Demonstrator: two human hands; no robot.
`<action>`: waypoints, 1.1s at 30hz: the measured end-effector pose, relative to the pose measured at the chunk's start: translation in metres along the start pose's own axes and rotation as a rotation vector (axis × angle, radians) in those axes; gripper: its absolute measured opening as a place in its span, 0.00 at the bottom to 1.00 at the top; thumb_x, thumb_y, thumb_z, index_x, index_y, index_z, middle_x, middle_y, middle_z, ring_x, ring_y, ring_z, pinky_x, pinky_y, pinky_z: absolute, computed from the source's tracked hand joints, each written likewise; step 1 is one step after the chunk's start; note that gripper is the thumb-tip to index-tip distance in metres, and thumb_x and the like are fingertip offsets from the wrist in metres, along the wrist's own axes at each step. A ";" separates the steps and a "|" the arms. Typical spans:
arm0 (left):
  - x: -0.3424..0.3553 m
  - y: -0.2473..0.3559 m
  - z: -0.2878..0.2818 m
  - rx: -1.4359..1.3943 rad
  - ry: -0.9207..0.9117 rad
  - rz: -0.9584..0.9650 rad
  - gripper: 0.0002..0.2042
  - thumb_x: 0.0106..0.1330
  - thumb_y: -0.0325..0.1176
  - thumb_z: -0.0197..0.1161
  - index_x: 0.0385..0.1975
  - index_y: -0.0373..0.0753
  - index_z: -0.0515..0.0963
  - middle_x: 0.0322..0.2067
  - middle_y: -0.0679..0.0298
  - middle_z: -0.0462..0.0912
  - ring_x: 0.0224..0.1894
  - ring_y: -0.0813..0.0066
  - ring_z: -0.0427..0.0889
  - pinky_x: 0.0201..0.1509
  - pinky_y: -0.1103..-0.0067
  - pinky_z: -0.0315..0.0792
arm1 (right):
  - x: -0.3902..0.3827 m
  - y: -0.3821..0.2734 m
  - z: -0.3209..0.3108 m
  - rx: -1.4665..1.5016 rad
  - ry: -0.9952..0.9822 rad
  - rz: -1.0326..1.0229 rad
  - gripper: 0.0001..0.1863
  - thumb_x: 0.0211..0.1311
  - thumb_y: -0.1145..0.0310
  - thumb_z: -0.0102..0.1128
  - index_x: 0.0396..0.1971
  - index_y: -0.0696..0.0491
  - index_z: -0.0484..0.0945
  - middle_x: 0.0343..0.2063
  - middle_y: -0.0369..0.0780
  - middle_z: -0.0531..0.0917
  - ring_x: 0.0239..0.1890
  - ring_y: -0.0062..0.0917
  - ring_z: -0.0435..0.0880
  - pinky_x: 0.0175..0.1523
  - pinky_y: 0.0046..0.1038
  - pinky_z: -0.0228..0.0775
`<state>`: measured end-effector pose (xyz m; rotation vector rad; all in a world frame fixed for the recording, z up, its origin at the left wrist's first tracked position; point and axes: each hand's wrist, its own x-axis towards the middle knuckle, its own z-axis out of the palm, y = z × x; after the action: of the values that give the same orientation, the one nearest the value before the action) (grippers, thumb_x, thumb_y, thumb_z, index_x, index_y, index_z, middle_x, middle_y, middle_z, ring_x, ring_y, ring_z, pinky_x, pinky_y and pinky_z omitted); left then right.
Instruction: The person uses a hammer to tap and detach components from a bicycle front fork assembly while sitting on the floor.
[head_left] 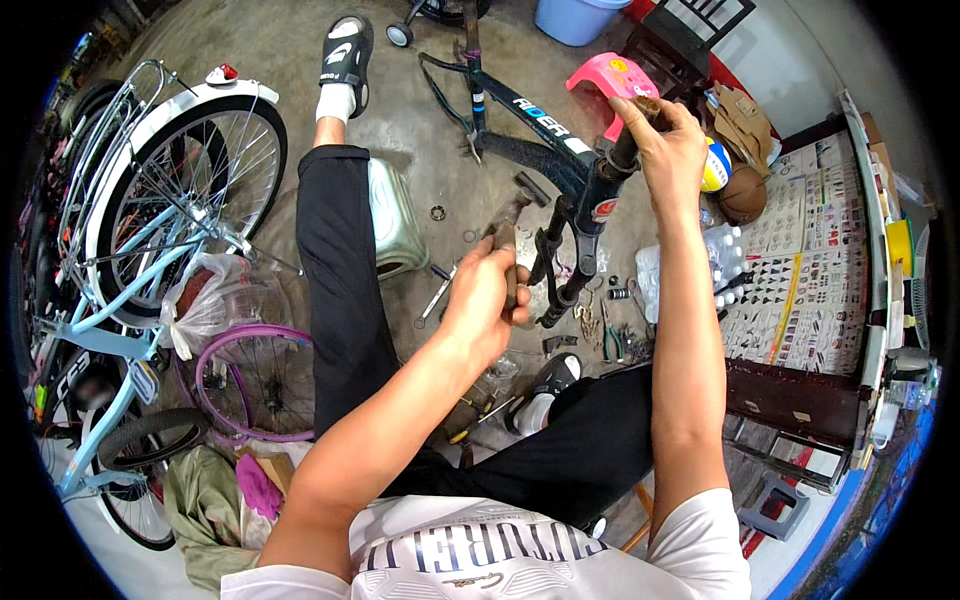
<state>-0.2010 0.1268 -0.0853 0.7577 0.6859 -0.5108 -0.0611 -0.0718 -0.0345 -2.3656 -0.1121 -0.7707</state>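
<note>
Straight ahead on the concrete floor [420, 140] is a black bicycle frame [530, 115], its long tubes running from far left to near right and meeting the head tube [603, 190], which slants down and leftward into the front fork [570, 285]. Nearer the tube's upper end is the right hand [672, 150], thumb and fingers pinching a small brown piece [650, 104] there; the left hand [485, 290] is lower, just left of the fork, fingers wrapped around what looks like a hammer [532, 188], its head pointing away from the body. Past the frame stands a blue plastic tub [580, 20], contents hidden. Far left, a clear plastic bag [205, 305] beside a light-blue bicycle [130, 285] bulges around something reddish-brown. Right of the fork are clear bottles [720, 255] with white caps, their contents unclear. Smallest are the pliers [612, 342] and a dark ring [438, 212].
</note>
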 end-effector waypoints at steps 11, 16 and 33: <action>-0.003 0.016 0.028 0.050 -0.061 0.050 0.15 0.73 0.35 0.54 0.56 0.41 0.67 0.31 0.66 0.73 0.22 0.81 0.67 0.22 0.82 0.58 | 0.004 0.005 0.005 0.020 0.032 -0.003 0.21 0.50 0.55 0.77 0.36 0.58 0.87 0.32 0.43 0.86 0.37 0.31 0.82 0.45 0.30 0.72; -0.012 0.029 0.049 0.088 -0.226 0.024 0.06 0.74 0.34 0.53 0.45 0.42 0.68 0.30 0.65 0.73 0.22 0.81 0.67 0.21 0.82 0.59 | 0.002 -0.006 0.007 -0.032 0.016 -0.090 0.21 0.52 0.57 0.76 0.36 0.61 0.86 0.28 0.41 0.85 0.32 0.24 0.81 0.40 0.27 0.71; 0.006 0.010 0.003 -0.059 0.059 -0.038 0.06 0.74 0.34 0.53 0.41 0.39 0.69 0.27 0.66 0.71 0.22 0.82 0.66 0.22 0.83 0.57 | 0.008 -0.014 0.011 -0.012 0.038 -0.030 0.21 0.48 0.51 0.77 0.30 0.55 0.88 0.27 0.43 0.86 0.34 0.34 0.84 0.44 0.33 0.74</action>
<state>-0.1895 0.1299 -0.0839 0.7079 0.7682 -0.5029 -0.0531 -0.0552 -0.0294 -2.3646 -0.1277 -0.8324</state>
